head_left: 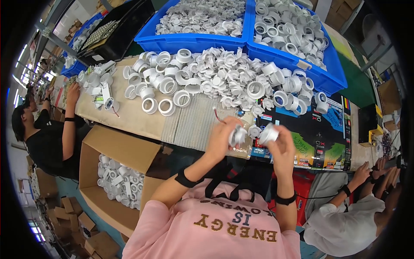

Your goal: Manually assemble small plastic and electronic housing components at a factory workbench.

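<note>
Head view, left fingers (225, 125) gripping blurred part (237, 136), right fingers (282, 133) gripping ring (268, 135) (lettered shirt (224, 220))

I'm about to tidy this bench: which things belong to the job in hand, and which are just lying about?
Apparently in use:
blurred part in the left hand
white ring in the right hand
heaped rings
small white pieces
blue bins

Seemingly just lying about:
black crate
yellow-edged box
floor cartons

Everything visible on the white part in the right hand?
The white part is short, roughly cylindrical and looks like smooth plastic. It is tilted, held over the bench by the right hand, which covers its right side. A smaller white piece sits just left; whether they touch isn't clear.
</note>
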`<state>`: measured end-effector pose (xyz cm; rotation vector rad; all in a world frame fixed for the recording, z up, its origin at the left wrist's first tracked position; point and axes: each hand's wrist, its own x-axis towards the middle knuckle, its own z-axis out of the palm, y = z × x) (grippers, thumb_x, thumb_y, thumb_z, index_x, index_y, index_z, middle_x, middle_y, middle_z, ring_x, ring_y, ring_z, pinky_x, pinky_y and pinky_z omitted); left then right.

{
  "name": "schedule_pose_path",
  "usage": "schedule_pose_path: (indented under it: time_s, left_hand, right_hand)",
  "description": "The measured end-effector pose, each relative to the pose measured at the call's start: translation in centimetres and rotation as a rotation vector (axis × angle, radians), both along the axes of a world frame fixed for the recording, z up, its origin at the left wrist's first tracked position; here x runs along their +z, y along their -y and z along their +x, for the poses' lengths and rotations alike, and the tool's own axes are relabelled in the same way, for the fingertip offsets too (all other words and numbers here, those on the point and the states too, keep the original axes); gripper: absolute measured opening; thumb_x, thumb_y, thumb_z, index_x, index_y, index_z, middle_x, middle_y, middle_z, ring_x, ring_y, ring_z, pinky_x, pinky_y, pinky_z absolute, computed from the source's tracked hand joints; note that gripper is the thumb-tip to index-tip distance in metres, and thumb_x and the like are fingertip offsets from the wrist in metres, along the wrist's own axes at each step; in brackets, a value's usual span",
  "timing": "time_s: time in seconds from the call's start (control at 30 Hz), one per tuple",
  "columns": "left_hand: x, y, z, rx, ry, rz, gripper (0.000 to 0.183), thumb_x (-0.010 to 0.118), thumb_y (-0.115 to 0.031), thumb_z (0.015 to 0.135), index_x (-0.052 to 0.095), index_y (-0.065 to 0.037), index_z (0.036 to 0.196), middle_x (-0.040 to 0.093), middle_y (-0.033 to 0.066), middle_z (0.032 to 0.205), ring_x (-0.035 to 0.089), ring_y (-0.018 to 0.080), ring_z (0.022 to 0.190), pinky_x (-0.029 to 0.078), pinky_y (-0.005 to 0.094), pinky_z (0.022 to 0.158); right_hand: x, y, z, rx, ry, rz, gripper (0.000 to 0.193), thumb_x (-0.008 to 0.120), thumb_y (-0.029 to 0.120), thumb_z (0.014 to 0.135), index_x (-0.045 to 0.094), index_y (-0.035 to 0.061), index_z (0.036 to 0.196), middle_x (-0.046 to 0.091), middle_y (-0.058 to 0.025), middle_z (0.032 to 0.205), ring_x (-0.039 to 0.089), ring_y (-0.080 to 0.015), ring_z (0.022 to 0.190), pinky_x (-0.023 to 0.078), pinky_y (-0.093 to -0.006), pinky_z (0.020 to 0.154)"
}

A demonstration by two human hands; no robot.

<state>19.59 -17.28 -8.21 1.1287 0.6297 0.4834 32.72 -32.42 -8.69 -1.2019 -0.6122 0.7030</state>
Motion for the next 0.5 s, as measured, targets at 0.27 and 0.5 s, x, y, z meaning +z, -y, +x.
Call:
schedule_pose_path:
  time_s: [0.27, 0.5]
  left_hand:
    - [2.2, 2.3, -2.1, -0.118, -0.026, 0.36, 0.042, 0.032, -0.037, 0.096, 0.05, -0.001, 0.109, 0.058, 0.0073, 0.093, 0.053, 0.0088, 0.083, 0.041, 0.0237, 0.069]
    - [3.6, 2.6, -2.8, -0.136, -0.01, 0.467, 0.04, 0.037, -0.032, 0.094, 0.052, 0.002, 0.109, 0.059, 0.0089, 0.089, 0.053, 0.0124, 0.08, 0.042, 0.0256, 0.071]
  right_hand:
    - [2.5, 0.6, -4.3, 0.122, 0.219, -0.088, 0.058, 0.075, 0.002, 0.074, 0.046, -0.0024, 0.124, 0.048, -0.0128, 0.121, 0.058, -0.0206, 0.104, 0.05, -0.0297, 0.084]
    - [2.8, 0.8, -4.8, 0.112, 0.274, -0.059, 0.061, 0.081, 0.006, 0.069, 0.05, -0.004, 0.12, 0.056, -0.0114, 0.109, 0.062, -0.0185, 0.096, 0.052, -0.0291, 0.082]
